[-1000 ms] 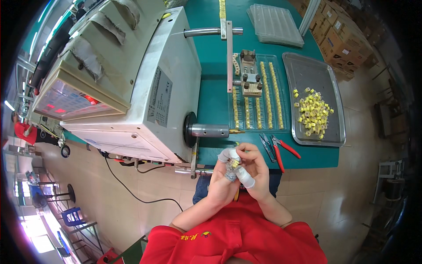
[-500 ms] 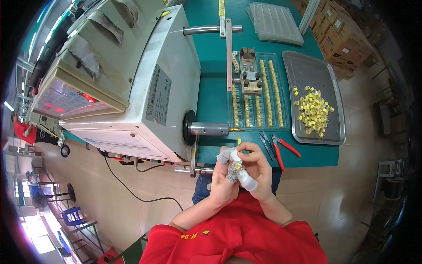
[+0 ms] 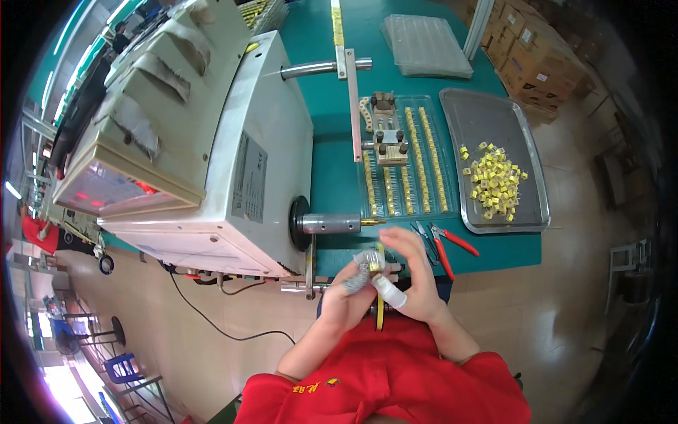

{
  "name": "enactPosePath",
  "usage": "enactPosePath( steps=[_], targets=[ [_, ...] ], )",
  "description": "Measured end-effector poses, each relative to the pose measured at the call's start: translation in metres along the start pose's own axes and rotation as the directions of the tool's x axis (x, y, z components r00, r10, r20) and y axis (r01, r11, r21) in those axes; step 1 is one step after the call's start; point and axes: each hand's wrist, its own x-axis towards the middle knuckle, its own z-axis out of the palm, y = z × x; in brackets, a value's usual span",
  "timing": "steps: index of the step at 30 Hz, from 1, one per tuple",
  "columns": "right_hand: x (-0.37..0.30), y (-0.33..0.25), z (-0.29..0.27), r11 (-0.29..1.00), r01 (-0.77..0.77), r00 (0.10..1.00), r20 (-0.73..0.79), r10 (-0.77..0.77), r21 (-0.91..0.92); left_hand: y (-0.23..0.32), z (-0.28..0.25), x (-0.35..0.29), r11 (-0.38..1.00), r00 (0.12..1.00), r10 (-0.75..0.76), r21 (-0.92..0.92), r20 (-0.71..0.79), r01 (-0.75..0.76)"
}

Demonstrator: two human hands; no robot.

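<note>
My left hand is closed, pinching a small yellow bobbin-like part between fingers covered in pale wraps. A narrow yellow strip of tape hangs below the part, over my lap. My right hand is beside it, the thumb in a white finger cover close to the part and the other fingers lifted away, apart. Whether that thumb touches the part is too blurred to tell. Just beyond my hands, a machine's metal spindle ends in a thin brass-coloured tip.
A large white machine fills the left. Red-handled pliers and cutters lie right of my hands. Behind are a clear tray with rows of yellow parts, a metal tray heaped with loose yellow parts, and stacked plastic trays.
My right hand's fingers have opened and lifted away from the part, which my left hand still holds. More of the yellow strip shows below. The whole view has shifted slightly.
</note>
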Motion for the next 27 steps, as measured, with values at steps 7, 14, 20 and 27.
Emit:
enactPosePath(
  steps=[7,14,20,27],
  targets=[
    [0.009,0.012,-0.025,0.971,0.209,0.95,0.262,-0.172,-0.119,0.006,-0.006,0.001,0.966,0.992,-0.103,0.228,-0.077,0.118],
    [0.069,0.083,-0.031,0.886,-0.017,1.0,-0.027,0.005,-0.463,0.02,-0.015,-0.021,0.93,0.974,-0.204,0.29,-0.101,0.225],
    [0.124,0.201,-0.007,0.89,0.015,0.999,-0.033,-0.033,-0.456,0.022,-0.016,-0.043,0.922,0.977,-0.202,0.323,-0.066,0.212],
    [0.156,0.183,-0.004,0.802,0.245,0.963,0.233,-0.136,-0.544,0.022,-0.032,-0.063,0.951,0.985,-0.156,0.257,-0.075,0.17]
  ],
)
